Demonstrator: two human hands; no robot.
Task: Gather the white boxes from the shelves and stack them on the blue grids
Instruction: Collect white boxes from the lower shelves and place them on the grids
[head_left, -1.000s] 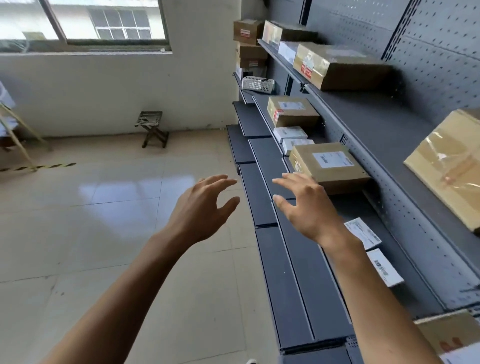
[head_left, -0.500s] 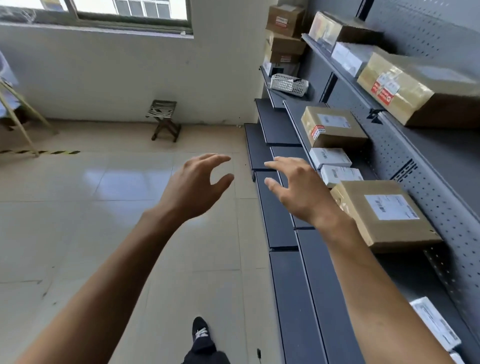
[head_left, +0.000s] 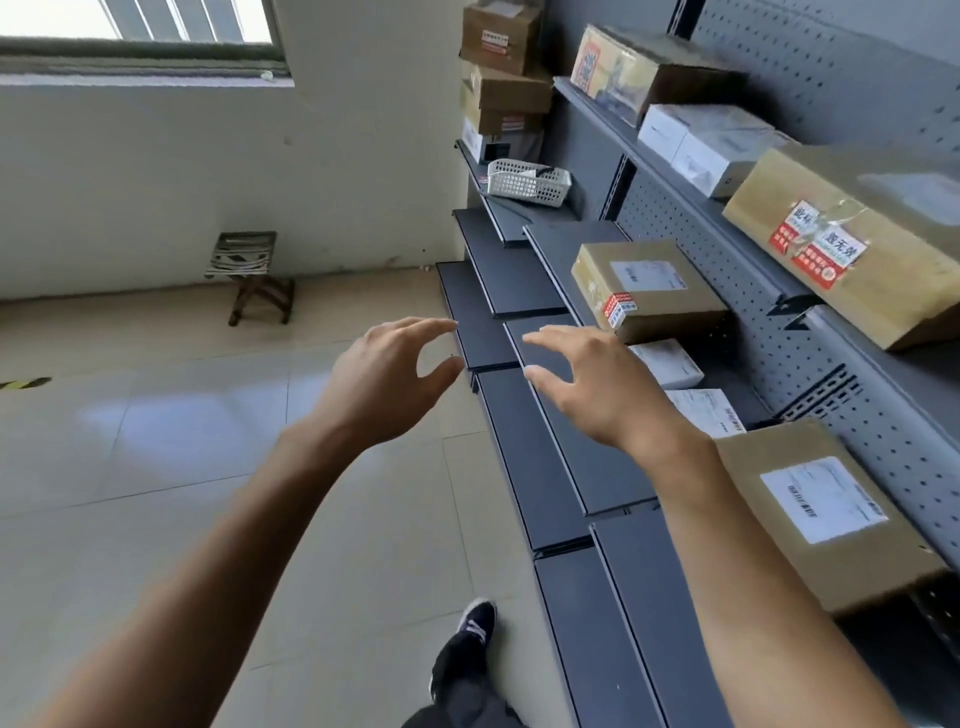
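Hands (head_left: 488, 384) empty, spread | brown cartons (head_left: 649, 291) flank white boxes (head_left: 667, 364)

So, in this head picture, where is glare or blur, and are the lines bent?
Head view: the window is blown out white, and its light makes a pale glare patch on the floor tiles; the upper shelf boxes look smeared; the wide lens tilts and bends the shelves; both hands stay fairly sharp.

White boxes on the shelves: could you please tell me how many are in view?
4: two small white boxes on the middle shelf between the brown cartons, and two larger ones side by side on the upper shelf. Others may be hidden.
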